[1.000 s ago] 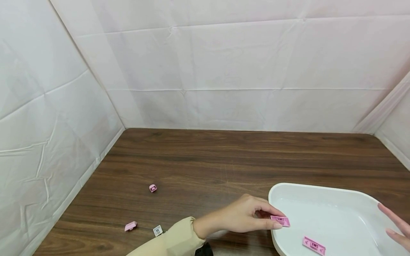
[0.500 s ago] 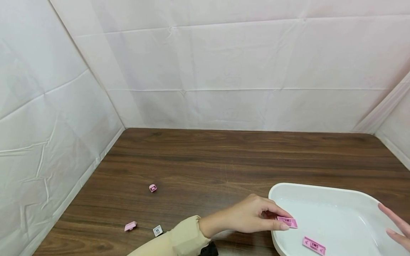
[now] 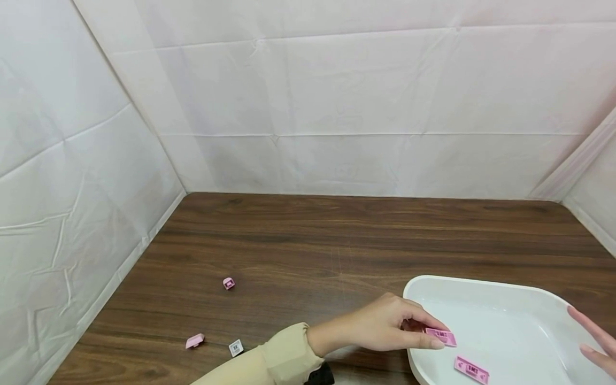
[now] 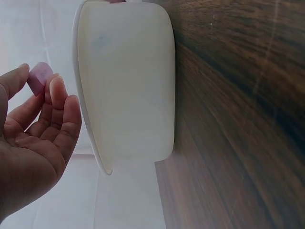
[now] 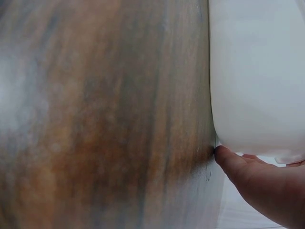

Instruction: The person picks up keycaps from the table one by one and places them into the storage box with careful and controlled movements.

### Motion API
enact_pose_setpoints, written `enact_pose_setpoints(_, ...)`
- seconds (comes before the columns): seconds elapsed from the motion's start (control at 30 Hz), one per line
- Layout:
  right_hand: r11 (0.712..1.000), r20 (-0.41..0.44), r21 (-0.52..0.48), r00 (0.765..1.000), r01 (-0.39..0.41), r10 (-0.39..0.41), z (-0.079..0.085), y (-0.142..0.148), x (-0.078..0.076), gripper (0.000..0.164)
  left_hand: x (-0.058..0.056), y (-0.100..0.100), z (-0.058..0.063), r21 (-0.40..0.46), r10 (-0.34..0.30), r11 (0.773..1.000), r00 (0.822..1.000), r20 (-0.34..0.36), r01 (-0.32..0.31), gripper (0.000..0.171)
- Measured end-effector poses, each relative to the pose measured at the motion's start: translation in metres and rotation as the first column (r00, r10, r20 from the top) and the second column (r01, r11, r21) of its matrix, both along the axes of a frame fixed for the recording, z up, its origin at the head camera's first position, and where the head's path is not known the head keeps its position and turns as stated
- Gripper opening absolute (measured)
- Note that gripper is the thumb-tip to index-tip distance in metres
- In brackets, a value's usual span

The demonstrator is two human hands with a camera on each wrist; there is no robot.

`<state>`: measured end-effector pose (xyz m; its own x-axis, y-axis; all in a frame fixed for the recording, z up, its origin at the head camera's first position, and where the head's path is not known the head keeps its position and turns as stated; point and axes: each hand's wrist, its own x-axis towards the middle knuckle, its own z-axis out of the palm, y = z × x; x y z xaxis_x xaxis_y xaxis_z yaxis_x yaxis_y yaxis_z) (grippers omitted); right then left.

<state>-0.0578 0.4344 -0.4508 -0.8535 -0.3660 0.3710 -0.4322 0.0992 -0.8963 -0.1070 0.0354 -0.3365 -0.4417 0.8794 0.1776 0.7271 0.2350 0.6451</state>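
Note:
My left hand (image 3: 385, 323) pinches a long pink keycap (image 3: 443, 337) between thumb and fingers, hollow underside up, just inside the left wall of a white tray (image 3: 505, 326). In the left wrist view the keycap (image 4: 40, 78) shows end-on at the fingertips, beside the tray (image 4: 128, 90). A second long pink keycap (image 3: 471, 370) lies in the tray, underside up. At the tray's right end, the fingers of my right hand (image 3: 599, 342) are straight and touch the rim. The right wrist view shows that hand's thumb (image 5: 233, 163) against the tray's lower corner.
On the left of the dark wood table (image 3: 308, 230) lie a small pink keycap (image 3: 228, 283), another pink keycap (image 3: 194, 340) and a white square keycap (image 3: 236, 348) near my sleeve (image 3: 289, 353). White cloth walls (image 3: 337, 107) rise behind and at the sides.
My left hand has moved right with the pinched keycap, from over the tray's left rim to inside the tray. The right hand and the other keycaps stay put.

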Motion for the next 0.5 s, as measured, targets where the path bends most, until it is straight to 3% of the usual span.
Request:
enact_pose_setpoints(0.07, 0.999, -0.042, 0.045, 0.999, 0.028, -0.026, 0.0, 0.0, 0.0, 0.073, 0.0, 0.002, 0.001, -0.007, -0.001, 1.0, 1.0, 0.013, 0.001, 0.022)
enact_pose_setpoints(0.17, 0.999, -0.054, 0.031, 0.999, 0.01, -0.008, 0.0, 0.0, -0.001, 0.073, 0.0, 0.005, 0.001, -0.015, -0.008, 1.0, 0.999, 0.044, 0.008, 0.022)
enact_pose_setpoints(0.3, 0.998, -0.018, -0.042, 0.999, -0.048, 0.047, -0.001, 0.002, -0.002, 0.072, 0.0, 0.01, 0.0, -0.022, -0.02, 1.0, 0.997, 0.068, 0.021, 0.023)
enact_pose_setpoints(0.5, 0.999, -0.032, -0.036, 0.999, -0.04, 0.039, -0.002, 0.003, -0.002, 0.072, 0.0, 0.015, 0.0, -0.035, -0.035, 0.999, 0.996, 0.085, 0.038, 0.024)
